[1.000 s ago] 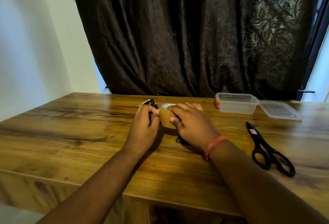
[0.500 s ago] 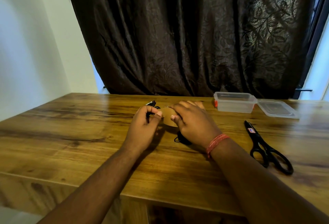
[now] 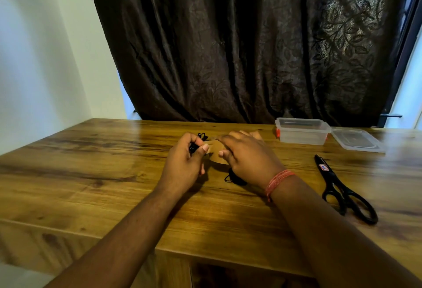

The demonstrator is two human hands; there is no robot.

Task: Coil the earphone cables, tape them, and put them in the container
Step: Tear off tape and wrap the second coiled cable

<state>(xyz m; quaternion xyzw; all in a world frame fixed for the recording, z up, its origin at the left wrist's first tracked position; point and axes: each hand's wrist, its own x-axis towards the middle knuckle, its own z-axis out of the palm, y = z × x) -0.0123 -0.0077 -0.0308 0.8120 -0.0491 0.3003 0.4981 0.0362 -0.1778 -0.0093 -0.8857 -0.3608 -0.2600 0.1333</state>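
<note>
Holding the coiled black earphone cable pinched in my left hand, I grip the brown tape roll with my right hand, the two touching between my thumbs. A second dark cable bundle lies under my right wrist. The open container sits well off to the right, nearer my right hand, scissors lying between.
</note>
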